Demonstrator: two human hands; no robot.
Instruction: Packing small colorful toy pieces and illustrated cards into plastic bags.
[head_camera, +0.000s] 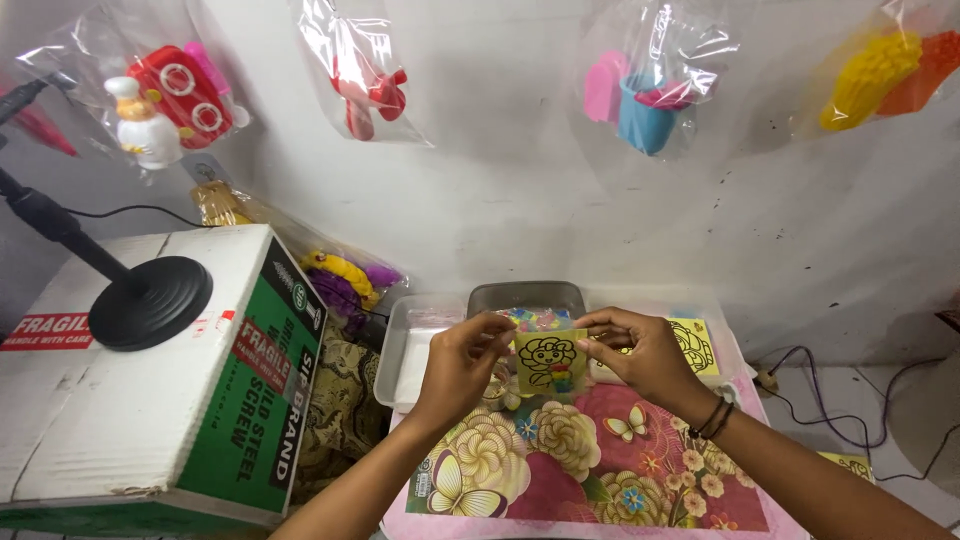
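Small yellow card (549, 364) with a flower drawing, pinched at its two top corners: left hand (462, 362) grip clamped on the left edge, right hand (640, 350) grip clamped on the right edge, held up just above the flowery cloth (590, 470) covering the surface.

Could easily go wrong: thin card, fingertip-only hold, so probably bends or slips if either side pulls harder. Coloured bits already filled in near the bottom, likely to smudge or shed if tilted or rubbed by a thumb.

Behind the hands, a clear plastic tray (400, 350) and a grey tray (527, 297), plus another yellow card (695, 345) lying flat to the right. Cardboard box (150, 380) on the left with a black round stand (150, 300) on top. Pale wall behind, toys in clear bags (650, 90) hanging up, loose cables (830, 390) on the floor at right.
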